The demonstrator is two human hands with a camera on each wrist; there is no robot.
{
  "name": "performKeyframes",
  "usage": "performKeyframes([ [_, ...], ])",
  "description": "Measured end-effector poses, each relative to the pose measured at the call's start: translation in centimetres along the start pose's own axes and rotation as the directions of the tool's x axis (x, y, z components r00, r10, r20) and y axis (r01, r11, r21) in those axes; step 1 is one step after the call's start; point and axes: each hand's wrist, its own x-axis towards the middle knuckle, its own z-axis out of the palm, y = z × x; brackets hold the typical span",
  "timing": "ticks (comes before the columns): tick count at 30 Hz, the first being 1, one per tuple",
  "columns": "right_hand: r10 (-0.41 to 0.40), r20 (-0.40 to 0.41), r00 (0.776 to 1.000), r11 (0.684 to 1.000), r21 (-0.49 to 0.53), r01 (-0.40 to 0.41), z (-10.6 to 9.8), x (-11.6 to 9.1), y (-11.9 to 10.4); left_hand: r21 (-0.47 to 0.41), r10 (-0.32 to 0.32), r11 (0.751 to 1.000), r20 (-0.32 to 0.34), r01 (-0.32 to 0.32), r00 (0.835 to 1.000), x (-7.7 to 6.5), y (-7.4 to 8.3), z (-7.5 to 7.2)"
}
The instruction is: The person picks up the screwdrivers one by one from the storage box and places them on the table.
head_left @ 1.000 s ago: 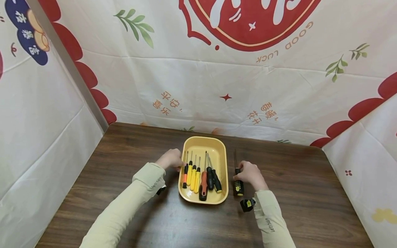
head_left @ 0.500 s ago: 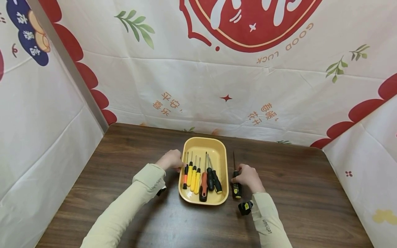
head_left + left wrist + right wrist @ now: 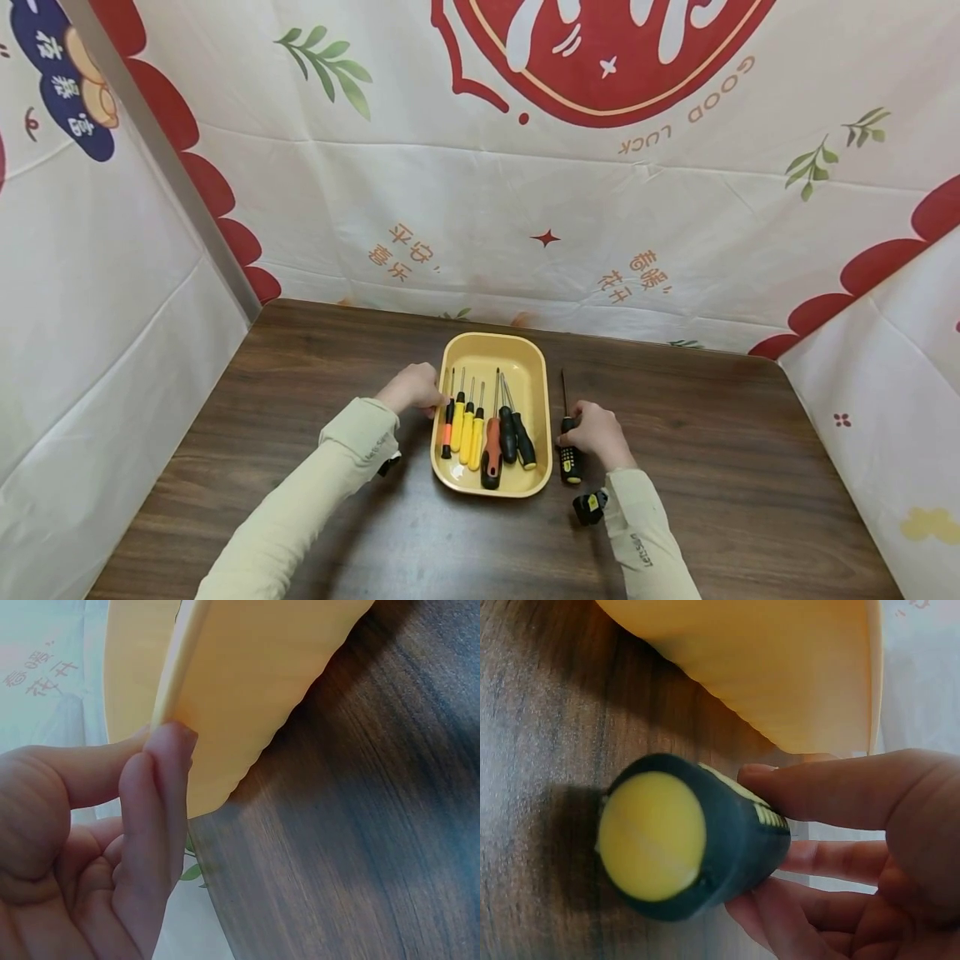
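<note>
My left hand (image 3: 412, 388) pinches the left rim of a yellow tray (image 3: 247, 682) between thumb and fingers. In the right wrist view, the thumb and fingers of my right hand (image 3: 847, 847) grip a screwdriver (image 3: 739, 832) by its thick black handle with a yellow end cap. That screwdriver lies alongside the tray's right wall, its long shaft pointing to the back. Inside the tray are several more screwdrivers: yellow-handled ones on the left, a small black and orange one (image 3: 447, 429) at the far left, a red and black one (image 3: 491, 454), and two black-handled ones on the right.
The tray stands on a dark wood-grain table (image 3: 315, 517) toward its back edge. White printed cloth (image 3: 480, 208) hangs behind and at both sides. A small black box with a yellow mark (image 3: 590, 507) sits at my right wrist.
My right hand has shifted slightly left with the screwdriver, bringing it closer to the tray's right wall. My left hand and the tray stay in place.
</note>
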Motion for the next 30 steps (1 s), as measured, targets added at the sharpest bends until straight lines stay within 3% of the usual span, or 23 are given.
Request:
performKeyframes([
  [30,0.009,-0.049,0.999,1.0,0.003,-0.009,1.2,0.2,0.2,0.009,-0.007,1.0,0.002,0.007,1.0,0.0,0.1,0.0],
])
